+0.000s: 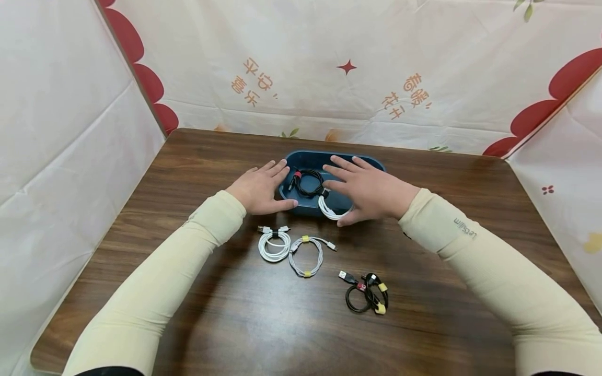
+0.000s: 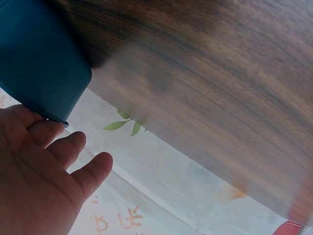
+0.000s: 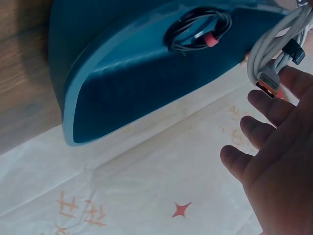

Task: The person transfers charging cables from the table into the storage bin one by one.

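Blue tray (image 1: 301, 208) sits at the far middle of the wooden table (image 1: 197, 156). Inside it: a coiled black cable (image 1: 308, 184) with a red tie, lying toward the left half, and a coiled white cable (image 1: 331, 209) draped over the near rim on the right.

My left hand (image 1: 257, 189) lies flat at the tray's left end, fingers straight and spread, thumb against the near wall, fingertips at the rim. It grips nothing. In the left wrist view the fingers (image 2: 73, 147) sit just beside the tray's corner.

My right hand (image 1: 369, 189) hovers flat over the tray's right half, fingers straight and apart, also holding nothing. The white cable lies just under the thumb side of the palm; in the right wrist view its plug (image 3: 266, 84) hangs close to my fingertips (image 3: 266, 105), and I cannot tell whether they touch.

On the table nearer me, apart from both hands: a tight white coil (image 1: 274, 245), a looser white coil with yellow ties (image 1: 307, 256) just beside it, and a black bundle with yellow ties (image 1: 368, 295) further right.
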A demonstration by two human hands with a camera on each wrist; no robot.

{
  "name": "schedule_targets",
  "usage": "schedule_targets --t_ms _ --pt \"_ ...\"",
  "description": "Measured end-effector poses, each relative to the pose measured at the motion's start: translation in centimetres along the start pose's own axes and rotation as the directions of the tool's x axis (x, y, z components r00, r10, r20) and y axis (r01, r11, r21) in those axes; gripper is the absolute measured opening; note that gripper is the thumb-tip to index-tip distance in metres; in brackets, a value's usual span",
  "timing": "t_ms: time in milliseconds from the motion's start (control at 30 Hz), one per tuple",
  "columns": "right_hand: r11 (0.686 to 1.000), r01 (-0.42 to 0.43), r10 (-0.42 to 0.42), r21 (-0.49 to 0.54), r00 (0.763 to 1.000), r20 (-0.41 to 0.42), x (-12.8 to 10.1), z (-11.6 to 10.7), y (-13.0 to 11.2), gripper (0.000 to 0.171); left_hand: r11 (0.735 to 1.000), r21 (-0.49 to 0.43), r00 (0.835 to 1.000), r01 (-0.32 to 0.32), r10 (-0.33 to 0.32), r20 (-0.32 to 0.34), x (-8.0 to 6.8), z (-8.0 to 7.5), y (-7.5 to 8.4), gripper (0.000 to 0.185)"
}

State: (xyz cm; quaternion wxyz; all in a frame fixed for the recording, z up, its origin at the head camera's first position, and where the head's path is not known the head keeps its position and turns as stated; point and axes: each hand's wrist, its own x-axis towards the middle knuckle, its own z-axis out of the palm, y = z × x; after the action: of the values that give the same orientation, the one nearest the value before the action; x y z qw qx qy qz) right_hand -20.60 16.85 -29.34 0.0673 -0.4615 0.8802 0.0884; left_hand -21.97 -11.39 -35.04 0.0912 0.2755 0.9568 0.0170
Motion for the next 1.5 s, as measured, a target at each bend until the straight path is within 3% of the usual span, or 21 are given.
schedule_targets --t_ms 500,800,1200,1500 --pt "0.983 -0.165 0.161 0.077 0.986 0.053 2.3 -0.1 2.6 0.092 1.000 -0.009 1.000 0.013 -0.013 0.008 0.1 0.1 -0.2 0.100" --pt "0.951 -0.257 0.246 0.174 0.966 0.083 3.2 -0.2 3.9 0.089 1.000 -0.018 1.000 0.018 -0.018 0.003 -0.1 0.2 -0.2 0.100" --pt "0.927 -0.306 0.291 0.217 0.951 0.099 4.1 -0.6 4.9 0.090 1.000 -0.027 1.000 0.011 -0.011 0.004 0.0 0.1 -0.2 0.099" --pt "0.911 -0.349 0.320 0.219 0.934 0.156 5.1 0.0 5.5 0.086 1.000 -0.031 1.000 -0.001 0.000 -0.004 0.1 0.2 -0.3 0.100"
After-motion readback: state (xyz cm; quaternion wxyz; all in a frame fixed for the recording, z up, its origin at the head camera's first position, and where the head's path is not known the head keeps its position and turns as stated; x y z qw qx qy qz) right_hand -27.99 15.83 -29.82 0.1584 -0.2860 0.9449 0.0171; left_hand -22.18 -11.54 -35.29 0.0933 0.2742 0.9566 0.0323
